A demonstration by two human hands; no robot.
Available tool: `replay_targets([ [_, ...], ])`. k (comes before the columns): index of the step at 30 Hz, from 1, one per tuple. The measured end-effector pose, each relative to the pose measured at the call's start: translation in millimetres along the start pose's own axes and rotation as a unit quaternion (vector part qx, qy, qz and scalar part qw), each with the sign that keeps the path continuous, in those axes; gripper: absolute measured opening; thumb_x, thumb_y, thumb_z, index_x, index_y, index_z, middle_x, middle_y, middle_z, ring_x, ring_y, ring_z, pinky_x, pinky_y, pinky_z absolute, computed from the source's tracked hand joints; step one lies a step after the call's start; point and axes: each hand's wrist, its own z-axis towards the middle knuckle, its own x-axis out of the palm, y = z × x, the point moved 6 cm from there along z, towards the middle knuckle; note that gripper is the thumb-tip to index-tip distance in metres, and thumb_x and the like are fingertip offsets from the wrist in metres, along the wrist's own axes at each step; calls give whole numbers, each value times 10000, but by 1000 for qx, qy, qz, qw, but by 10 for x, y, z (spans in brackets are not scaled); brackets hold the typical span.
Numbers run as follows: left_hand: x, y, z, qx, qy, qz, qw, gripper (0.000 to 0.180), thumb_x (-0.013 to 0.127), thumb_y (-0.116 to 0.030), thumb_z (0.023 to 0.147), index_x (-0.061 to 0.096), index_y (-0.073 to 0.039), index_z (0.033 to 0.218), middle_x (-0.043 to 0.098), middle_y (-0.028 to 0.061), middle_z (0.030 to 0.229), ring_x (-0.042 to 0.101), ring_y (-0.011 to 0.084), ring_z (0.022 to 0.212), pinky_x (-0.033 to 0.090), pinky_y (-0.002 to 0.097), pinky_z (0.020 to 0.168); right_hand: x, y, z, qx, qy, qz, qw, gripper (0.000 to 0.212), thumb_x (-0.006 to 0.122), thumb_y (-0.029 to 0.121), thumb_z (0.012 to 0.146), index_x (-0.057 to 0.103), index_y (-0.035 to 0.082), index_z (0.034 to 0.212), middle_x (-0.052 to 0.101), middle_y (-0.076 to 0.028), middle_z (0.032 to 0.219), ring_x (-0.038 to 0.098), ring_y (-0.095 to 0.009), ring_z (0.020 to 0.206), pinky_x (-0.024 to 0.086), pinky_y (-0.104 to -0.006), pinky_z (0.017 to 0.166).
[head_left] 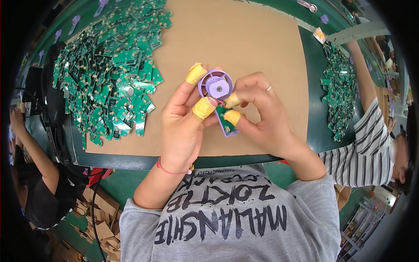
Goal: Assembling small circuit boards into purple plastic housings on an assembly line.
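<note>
My left hand (181,124) is closed around a purple handheld fan housing (212,87), with its round ringed head turned upward. A green circuit board (225,117) sits in the handle part below the ring, with thin reddish wires (221,104) between them. My right hand (264,109) pinches at the board's upper edge, beside the wires. Its thumb lies on the board, and its index fingertip is slightly blurred. Yellow tape wraps the thumb and a fingertip of each hand. The exact grip of the right fingertips is partly hidden.
A brown cardboard sheet (270,52) covers the dark green table. A big heap of green circuit boards (118,83) lies at left, a smaller heap (339,87) at right. Co-workers sit on both sides; a striped sleeve (371,144) is near the right heap. Purple fan parts (75,22) lie far left.
</note>
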Motion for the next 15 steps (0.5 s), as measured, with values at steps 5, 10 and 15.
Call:
replay_targets([
  [5, 4, -19, 12, 39, -16, 53, 998, 470, 517, -38, 840, 351, -55, 1279, 433, 146, 1263, 467, 251, 1127, 438, 367, 913, 1, -85, -28, 106, -80, 15, 991, 324, 603, 25, 749, 447, 43, 1033, 528, -104, 863, 570, -177, 778, 473, -272, 651],
  [10, 49, -71, 31, 144, -7, 109, 984, 554, 474, 61, 815, 263, -50, 1315, 405, 174, 1258, 451, 253, 1138, 379, 402, 963, 242, -173, 34, 189, 65, 89, 976, 162, 575, 134, 801, 497, 8, 869, 584, -93, 645, 574, -188, 533, 458, -304, 509],
  [15, -34, -121, 149, 161, -9, 140, 977, 731, 544, 41, 790, 97, -48, 1361, 309, 149, 1292, 367, 258, 1195, 338, 353, 964, 301, -134, 294, 117, 109, -6, 987, 156, 536, 167, 838, 528, 13, 821, 556, -68, 604, 552, -157, 512, 441, -292, 481],
])
